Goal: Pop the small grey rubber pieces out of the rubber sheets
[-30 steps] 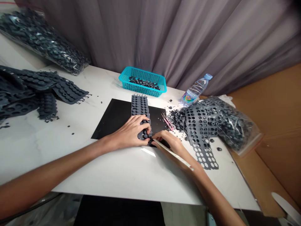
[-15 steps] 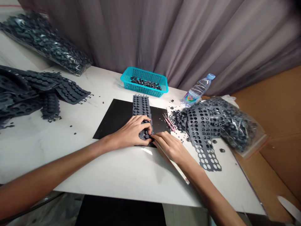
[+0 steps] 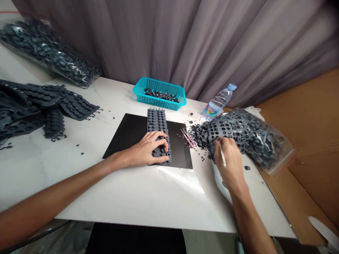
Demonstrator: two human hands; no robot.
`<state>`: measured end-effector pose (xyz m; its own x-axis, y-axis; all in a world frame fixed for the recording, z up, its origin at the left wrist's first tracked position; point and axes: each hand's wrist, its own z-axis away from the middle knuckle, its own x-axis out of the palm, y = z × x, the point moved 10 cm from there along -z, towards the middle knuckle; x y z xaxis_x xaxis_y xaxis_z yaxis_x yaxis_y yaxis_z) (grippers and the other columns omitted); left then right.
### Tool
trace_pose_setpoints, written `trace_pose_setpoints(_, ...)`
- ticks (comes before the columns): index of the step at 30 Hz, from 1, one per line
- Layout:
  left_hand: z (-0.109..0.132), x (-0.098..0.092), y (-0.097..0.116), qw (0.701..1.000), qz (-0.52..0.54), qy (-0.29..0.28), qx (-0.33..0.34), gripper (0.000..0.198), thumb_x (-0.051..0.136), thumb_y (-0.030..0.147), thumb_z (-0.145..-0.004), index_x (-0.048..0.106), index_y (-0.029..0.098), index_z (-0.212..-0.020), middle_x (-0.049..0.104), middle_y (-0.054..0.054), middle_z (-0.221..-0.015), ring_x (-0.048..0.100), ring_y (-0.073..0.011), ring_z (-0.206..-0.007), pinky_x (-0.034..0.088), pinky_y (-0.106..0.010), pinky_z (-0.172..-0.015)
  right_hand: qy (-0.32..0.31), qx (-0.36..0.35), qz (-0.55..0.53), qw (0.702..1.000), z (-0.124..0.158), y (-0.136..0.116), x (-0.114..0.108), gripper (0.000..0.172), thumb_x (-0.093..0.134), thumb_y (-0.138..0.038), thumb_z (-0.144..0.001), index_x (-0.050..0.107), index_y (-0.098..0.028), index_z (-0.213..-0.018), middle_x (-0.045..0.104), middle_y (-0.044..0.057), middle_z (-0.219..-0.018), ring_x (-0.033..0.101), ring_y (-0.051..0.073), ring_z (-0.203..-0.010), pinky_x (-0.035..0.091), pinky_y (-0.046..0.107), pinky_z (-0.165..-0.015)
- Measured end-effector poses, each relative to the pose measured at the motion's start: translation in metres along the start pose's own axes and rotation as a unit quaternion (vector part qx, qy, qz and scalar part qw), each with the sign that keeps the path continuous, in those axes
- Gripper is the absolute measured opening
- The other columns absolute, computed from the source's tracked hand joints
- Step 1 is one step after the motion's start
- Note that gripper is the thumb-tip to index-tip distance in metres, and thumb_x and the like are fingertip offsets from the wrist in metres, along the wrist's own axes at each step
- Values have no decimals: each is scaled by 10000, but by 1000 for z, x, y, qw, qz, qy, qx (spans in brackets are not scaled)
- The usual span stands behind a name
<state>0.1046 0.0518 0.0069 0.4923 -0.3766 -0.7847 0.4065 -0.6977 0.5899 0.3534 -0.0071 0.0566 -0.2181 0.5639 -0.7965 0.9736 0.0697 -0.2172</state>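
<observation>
My left hand [image 3: 143, 148] lies over the lower part of a dark grey moulded rubber sheet [image 3: 156, 120] with rows of round knobs, its fingers curled and thumb gripping near the close end. The sheet rests on a black mat [image 3: 125, 135]. My right hand [image 3: 231, 164] is closed around a thin white pen-like tool [image 3: 221, 153]; its tip is hidden. That hand is over a punched-out rubber sheet [image 3: 221, 128] full of round holes, covering its lower part. Small loose dark rubber pieces [image 3: 200, 135] lie just left of this sheet.
Pink-handled snips [image 3: 188, 138] lie at the mat's right edge. Behind stands a turquoise basket [image 3: 159, 104] of rubber pieces. A water bottle [image 3: 218, 104] and a filled plastic bag [image 3: 270, 144] are at right; another bag [image 3: 50, 53] and stacked rubber sheets [image 3: 50, 100] at left.
My right hand has moved right with the white tool, away from the knobbed sheet and onto the holed sheet. My left hand stays on the knobbed sheet. The view has shifted slightly.
</observation>
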Motion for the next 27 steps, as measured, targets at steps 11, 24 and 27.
trace_pose_setpoints(11, 5, -12, 14, 999, -9, 15, 31, 297, 731, 390, -850, 565, 241, -1046, 412, -131, -1458, 314, -334, -1476, 352, -543, -1199, -217, -65, -277, 934, 17, -84, 35, 184, 581, -384, -1039, 665, -225, -1078, 690, 52, -939, 653, 183, -804, 540, 305, -751)
trace_pose_setpoints(24, 6, -27, 19, 998, -42, 18, 49, 161, 742, 377, -837, 661, 251, -896, 648, -40, -1099, 535, -270, -1122, 443, -430, -1012, -217, -174, -319, 906, 29, -124, 48, 163, 568, -356, -1050, 652, -218, -1076, 682, 87, -1033, 664, 198, -915, 573, 306, -819)
trace_pose_setpoints(27, 5, -24, 21, 996, -59, 21, 61, 178, 733, 394, -845, 654, 245, -901, 660, -40, -1078, 548, -265, -1097, 440, -422, -997, -227, -183, -316, 903, 31, -129, 49, 149, 567, -344, -1052, 648, -220, -1063, 682, 81, -1022, 656, 203, -939, 557, 312, -841)
